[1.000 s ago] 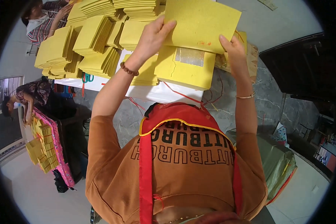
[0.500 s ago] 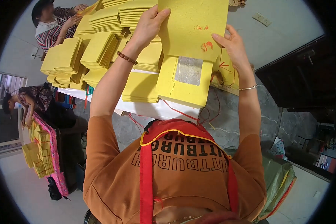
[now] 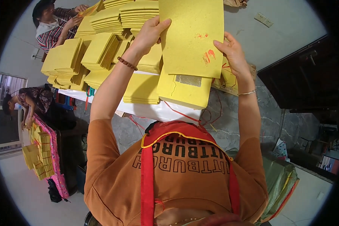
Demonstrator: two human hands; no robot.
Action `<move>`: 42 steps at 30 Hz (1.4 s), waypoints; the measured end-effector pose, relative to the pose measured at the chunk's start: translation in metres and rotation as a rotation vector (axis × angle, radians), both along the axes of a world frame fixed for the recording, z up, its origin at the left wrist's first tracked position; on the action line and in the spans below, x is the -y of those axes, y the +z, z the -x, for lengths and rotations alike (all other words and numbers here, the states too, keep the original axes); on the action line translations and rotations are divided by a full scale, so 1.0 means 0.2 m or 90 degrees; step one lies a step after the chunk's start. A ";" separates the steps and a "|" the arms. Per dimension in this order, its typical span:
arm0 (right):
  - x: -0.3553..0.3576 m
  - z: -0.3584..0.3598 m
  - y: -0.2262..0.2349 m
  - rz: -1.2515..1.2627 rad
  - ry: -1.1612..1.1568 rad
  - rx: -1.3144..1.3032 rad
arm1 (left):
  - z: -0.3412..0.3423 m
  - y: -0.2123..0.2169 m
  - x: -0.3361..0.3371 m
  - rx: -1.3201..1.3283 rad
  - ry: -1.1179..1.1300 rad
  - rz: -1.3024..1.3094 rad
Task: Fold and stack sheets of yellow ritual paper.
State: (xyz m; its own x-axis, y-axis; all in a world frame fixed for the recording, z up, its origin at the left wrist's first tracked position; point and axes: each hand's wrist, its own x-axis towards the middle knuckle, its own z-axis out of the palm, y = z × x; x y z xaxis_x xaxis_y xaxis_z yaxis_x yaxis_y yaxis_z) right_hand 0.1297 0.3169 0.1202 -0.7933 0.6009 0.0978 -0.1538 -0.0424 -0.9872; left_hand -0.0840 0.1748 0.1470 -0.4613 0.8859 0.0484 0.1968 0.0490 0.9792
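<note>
A large yellow sheet (image 3: 192,35) is held up flat above the table (image 3: 165,111), its face toward the camera, with two smears of red ink near its right edge. The left hand (image 3: 148,35) grips the sheet's left edge — thumb over the front, fingers curled behind. The right hand (image 3: 233,52) holds the right edge beside the lower red smear, thumb forward, fingers closed on the paper. A beaded bracelet (image 3: 127,63) circles the left wrist; a thin metal bangle (image 3: 246,92) circles the right.

Directly under the sheet, at the near edge of the table, lies a stack of yellow paper (image 3: 184,92) whose top sheet bears a pale foil square (image 3: 188,80). Just to its left sits a second, lower stack (image 3: 141,90). Farther back, toward the far left corner, many fanned piles of yellow sheets (image 3: 98,49) cover the surface, overlapping one another. Red string (image 3: 184,115) trails over the table's near edge, which is draped in white.

At the far left corner a second person (image 3: 51,26) in a striped top handles yellow sheets. At the left, well apart from the table, a third person (image 3: 26,101) bends over a pink-covered bench (image 3: 51,150) loaded with small yellow bundles. The wearer's own orange shirt and red apron strap (image 3: 147,180) fill the lower edge of the view.
</note>
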 end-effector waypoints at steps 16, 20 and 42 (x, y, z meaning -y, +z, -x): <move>0.08 -0.09 -0.07 -0.121 -0.153 -0.037 | -0.09 -0.06 0.18 -0.164 -0.121 -0.192; 0.18 -0.22 -0.32 -0.234 -0.100 -0.022 | -0.08 -0.27 0.30 -0.275 -0.208 -0.181; 0.45 -0.36 -0.52 -0.324 -0.174 0.202 | -0.32 -0.49 0.41 -0.290 -0.021 -0.029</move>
